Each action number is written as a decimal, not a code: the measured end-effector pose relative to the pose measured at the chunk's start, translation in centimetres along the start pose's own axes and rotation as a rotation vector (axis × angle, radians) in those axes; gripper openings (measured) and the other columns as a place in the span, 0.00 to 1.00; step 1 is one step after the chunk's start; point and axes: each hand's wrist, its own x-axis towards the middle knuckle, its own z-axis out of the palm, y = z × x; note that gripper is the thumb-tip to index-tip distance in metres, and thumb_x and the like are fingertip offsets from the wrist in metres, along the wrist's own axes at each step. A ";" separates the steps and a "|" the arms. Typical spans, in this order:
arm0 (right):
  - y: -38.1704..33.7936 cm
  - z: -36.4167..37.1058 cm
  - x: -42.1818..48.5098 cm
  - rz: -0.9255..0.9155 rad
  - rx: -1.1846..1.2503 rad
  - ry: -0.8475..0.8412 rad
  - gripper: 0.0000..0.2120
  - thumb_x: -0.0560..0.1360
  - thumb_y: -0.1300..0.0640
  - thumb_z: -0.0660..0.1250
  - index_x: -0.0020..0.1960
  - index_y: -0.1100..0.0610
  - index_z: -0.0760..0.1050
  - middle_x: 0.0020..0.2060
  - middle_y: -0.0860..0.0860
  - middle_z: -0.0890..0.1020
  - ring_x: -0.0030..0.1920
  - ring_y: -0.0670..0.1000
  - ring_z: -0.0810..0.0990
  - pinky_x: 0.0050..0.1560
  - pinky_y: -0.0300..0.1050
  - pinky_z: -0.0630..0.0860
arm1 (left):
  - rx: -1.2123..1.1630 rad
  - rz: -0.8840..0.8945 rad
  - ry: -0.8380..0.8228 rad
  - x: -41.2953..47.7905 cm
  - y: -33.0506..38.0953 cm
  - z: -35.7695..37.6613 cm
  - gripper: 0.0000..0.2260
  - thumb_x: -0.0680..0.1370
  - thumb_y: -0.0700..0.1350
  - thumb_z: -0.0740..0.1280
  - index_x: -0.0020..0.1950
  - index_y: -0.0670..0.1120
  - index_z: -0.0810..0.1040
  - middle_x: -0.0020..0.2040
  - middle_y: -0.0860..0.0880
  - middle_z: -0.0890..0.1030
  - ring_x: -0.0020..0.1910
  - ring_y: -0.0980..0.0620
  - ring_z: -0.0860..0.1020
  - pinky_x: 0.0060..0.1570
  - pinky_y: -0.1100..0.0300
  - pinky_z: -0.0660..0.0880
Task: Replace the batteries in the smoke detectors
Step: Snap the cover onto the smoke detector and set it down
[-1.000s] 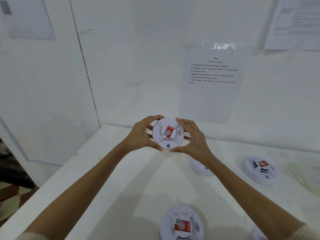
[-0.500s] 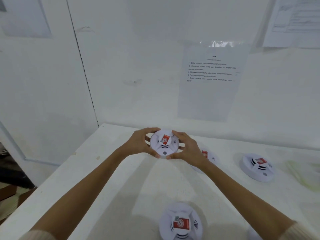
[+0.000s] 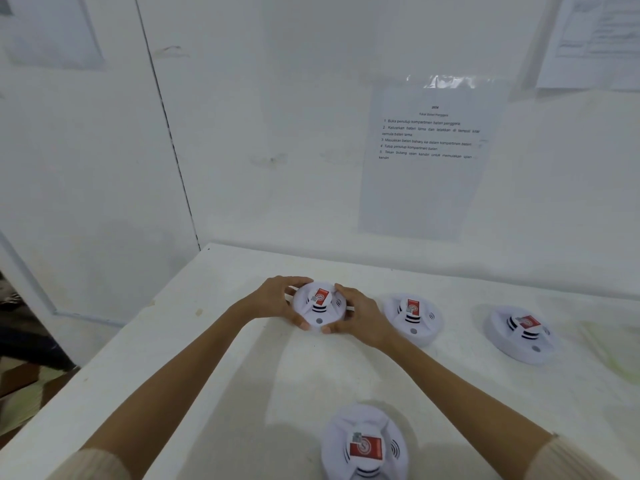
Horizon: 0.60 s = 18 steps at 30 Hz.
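A round white smoke detector (image 3: 319, 306) with a red label rests low at the far middle of the white table (image 3: 194, 358), face up. My left hand (image 3: 273, 299) cups its left rim and my right hand (image 3: 360, 315) cups its right rim, thumbs at the front edge. Two more white detectors lie to the right: one (image 3: 414, 317) just beyond my right hand, another (image 3: 523, 332) further right. A further detector (image 3: 363, 445) sits close to me at the bottom centre. No batteries are visible.
A printed instruction sheet (image 3: 429, 161) is taped to the white back wall, with another paper (image 3: 595, 43) at the top right. The table's left edge drops off to a floor area with brown clutter (image 3: 20, 386). A faint greenish patch (image 3: 609, 351) marks the table's right side.
Both hands have lowered the held detector from chest height down and away to the table surface. The neighbouring detector, hidden behind my right hand before, is now in view.
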 end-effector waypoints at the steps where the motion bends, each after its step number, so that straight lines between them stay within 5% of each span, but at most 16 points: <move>1: 0.0 0.0 0.0 -0.002 -0.011 -0.002 0.42 0.61 0.61 0.79 0.70 0.60 0.64 0.65 0.53 0.72 0.64 0.52 0.71 0.65 0.50 0.69 | 0.001 -0.005 -0.002 0.0 -0.1 0.1 0.39 0.54 0.45 0.82 0.63 0.52 0.73 0.53 0.58 0.78 0.52 0.56 0.77 0.46 0.70 0.75; 6: -0.2 0.1 -0.1 -0.018 -0.047 -0.005 0.39 0.63 0.62 0.78 0.69 0.61 0.65 0.64 0.54 0.72 0.62 0.50 0.71 0.64 0.41 0.66 | 0.013 -0.021 -0.018 0.2 -0.4 0.0 0.43 0.51 0.51 0.80 0.65 0.49 0.73 0.55 0.56 0.78 0.53 0.55 0.77 0.51 0.66 0.76; 9: -0.2 -0.2 -0.2 -0.016 -0.066 -0.020 0.36 0.65 0.61 0.77 0.68 0.61 0.65 0.63 0.54 0.73 0.61 0.50 0.71 0.57 0.32 0.64 | 0.025 -0.043 -0.007 0.5 -0.8 0.0 0.39 0.59 0.41 0.81 0.68 0.46 0.71 0.62 0.49 0.77 0.56 0.51 0.77 0.55 0.58 0.77; 13: -0.1 -0.3 -0.2 0.006 -0.076 -0.023 0.33 0.66 0.62 0.76 0.67 0.62 0.67 0.57 0.51 0.74 0.60 0.50 0.72 0.52 0.29 0.64 | 0.022 -0.053 -0.002 0.7 -1.2 0.1 0.37 0.63 0.38 0.79 0.69 0.45 0.69 0.63 0.48 0.76 0.56 0.51 0.77 0.53 0.61 0.76; 18: -0.7 -0.4 -0.7 0.018 -0.068 -0.024 0.41 0.64 0.58 0.78 0.72 0.58 0.61 0.69 0.54 0.68 0.69 0.53 0.66 0.69 0.50 0.63 | 0.090 -0.051 -0.002 -0.1 -0.5 0.0 0.43 0.60 0.50 0.80 0.71 0.47 0.67 0.65 0.53 0.73 0.57 0.53 0.75 0.55 0.61 0.75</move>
